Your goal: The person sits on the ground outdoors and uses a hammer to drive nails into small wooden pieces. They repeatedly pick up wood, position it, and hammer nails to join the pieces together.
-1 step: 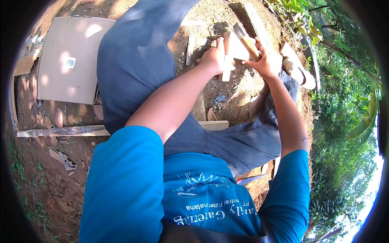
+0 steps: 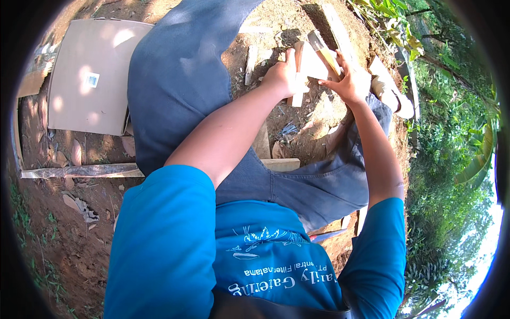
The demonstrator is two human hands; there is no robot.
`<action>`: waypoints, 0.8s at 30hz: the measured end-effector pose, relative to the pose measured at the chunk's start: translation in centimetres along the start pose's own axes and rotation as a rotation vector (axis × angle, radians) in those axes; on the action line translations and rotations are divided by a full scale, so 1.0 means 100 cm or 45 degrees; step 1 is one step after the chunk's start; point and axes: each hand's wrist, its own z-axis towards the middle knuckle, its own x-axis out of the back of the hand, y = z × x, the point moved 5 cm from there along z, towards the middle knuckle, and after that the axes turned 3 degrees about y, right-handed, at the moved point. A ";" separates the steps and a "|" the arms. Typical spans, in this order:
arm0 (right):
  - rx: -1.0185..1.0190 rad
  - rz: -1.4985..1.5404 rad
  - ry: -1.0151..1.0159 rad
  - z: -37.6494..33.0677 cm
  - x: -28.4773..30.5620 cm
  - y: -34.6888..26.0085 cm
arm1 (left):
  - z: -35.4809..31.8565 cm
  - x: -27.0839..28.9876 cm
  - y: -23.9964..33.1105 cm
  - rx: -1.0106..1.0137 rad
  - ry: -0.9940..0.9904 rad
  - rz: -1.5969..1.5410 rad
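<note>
My left hand (image 2: pixel 280 77) is closed around an upright strip of pale wood (image 2: pixel 298 57), its thumb pointing up along the side. Part of the strip shows below the fingers. To its right, my right hand (image 2: pixel 351 82) grips a yellowish, wood-coloured bar with a dark grey end (image 2: pixel 324 52), which leans up to the left between thumb and fingers. I cannot tell what kind of tool or piece the bar is. Between the hands is a bright pale surface (image 2: pixel 313 65), washed out by sunlight.
A flat cardboard sheet (image 2: pixel 98 74) lies at the left, above a long wooden strip (image 2: pixel 82 171). A wood plank (image 2: pixel 337 26) lies beyond my hands, with a short piece of wood (image 2: pixel 281 164) between my legs. Dry leaves litter the soil; green plants (image 2: pixel 446 149) grow at the right.
</note>
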 end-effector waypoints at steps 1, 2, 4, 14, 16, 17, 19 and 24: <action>-0.055 -0.031 -0.042 0.001 0.000 -0.002 | 0.002 -0.002 -0.004 0.024 -0.046 0.035; -0.022 0.001 -0.006 0.000 0.000 0.000 | -0.001 0.005 0.002 0.033 -0.022 0.097; 0.048 0.068 0.069 -0.006 -0.002 0.010 | -0.010 0.023 0.016 0.052 0.030 0.226; 0.059 0.005 0.000 0.002 -0.001 0.018 | 0.029 0.031 -0.002 -0.368 0.303 0.424; 0.076 -0.089 0.015 0.004 0.000 0.009 | 0.032 0.026 -0.010 -0.378 0.382 0.409; 0.058 -0.083 0.011 0.005 0.001 0.008 | 0.030 0.028 -0.008 -0.375 0.365 0.410; 0.022 -0.070 0.000 0.004 0.002 0.006 | 0.027 0.030 -0.006 -0.366 0.332 0.411; 0.102 0.021 0.079 0.002 0.000 0.018 | 0.022 0.035 -0.001 -0.376 0.329 0.400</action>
